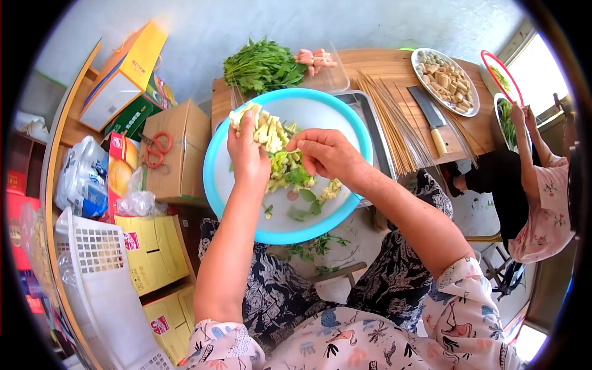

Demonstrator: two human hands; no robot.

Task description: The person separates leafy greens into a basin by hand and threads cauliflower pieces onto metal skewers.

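My left hand (pixel 248 147) is closed round a bunch of pale cauliflower florets (pixel 269 132), with the thumb on top, above a white basin with a light blue rim (pixel 214 139). Close beside the bunch, my right hand (pixel 330 153) is closed in a pinch. Anything between its fingertips is too small to make out. Below both hands, loose cauliflower pieces (pixel 279 180) and green leaves (pixel 306 209) lie in the basin. The basin sits at the table's near edge, above my lap.
Leafy greens (pixel 262 65) and pink meat pieces (pixel 316 60) lie behind the basin. To its right are bamboo skewers (pixel 388 123), a cleaver (pixel 428 114) and an oval plate (pixel 473 106) of cut food. Another person (pixel 546 203) works at right. Scissors (pixel 158 150) hang on a carton (pixel 185 151).
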